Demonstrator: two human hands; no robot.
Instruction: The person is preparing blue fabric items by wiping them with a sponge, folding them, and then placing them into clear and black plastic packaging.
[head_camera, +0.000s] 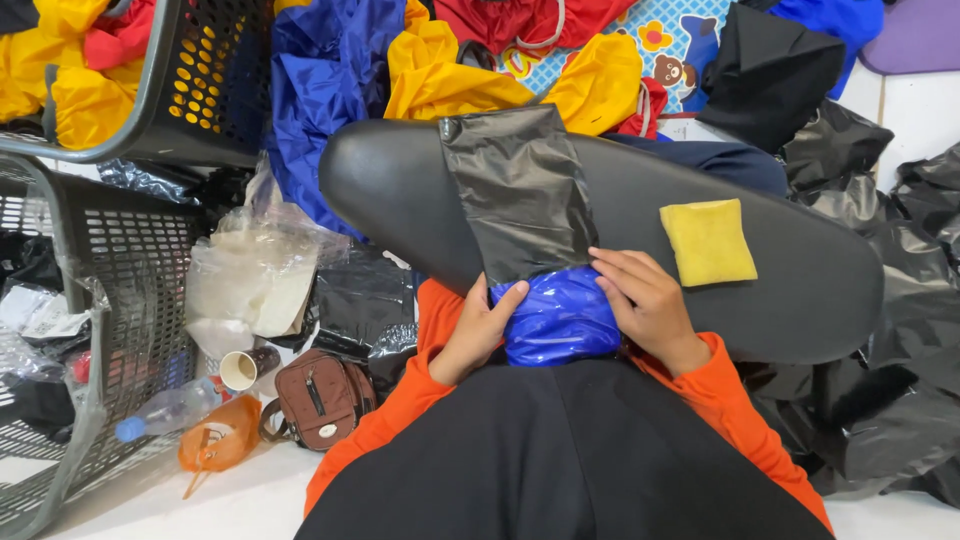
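At the near edge of the black oval worktop (400, 190), both hands close on a glossy blue bundle (556, 318) of folded plastic fabric. The left hand (478, 332) cups its left flank, grip curled loosely with the thumb lying up along the blue and the other fingers tucked below. The bundle is crinkled, rounded and shiny, its upper end slipped into the mouth of a flat black plastic bag (520, 190) that lies across the worktop. The right hand (645, 305) presses from the right, grip partly closed, fingertips on the bag's lower edge where it meets the blue. Both wrists come out of orange sleeves, bent inward. Farther right, a folded yellow packet (708, 241) rests apart on the worktop.
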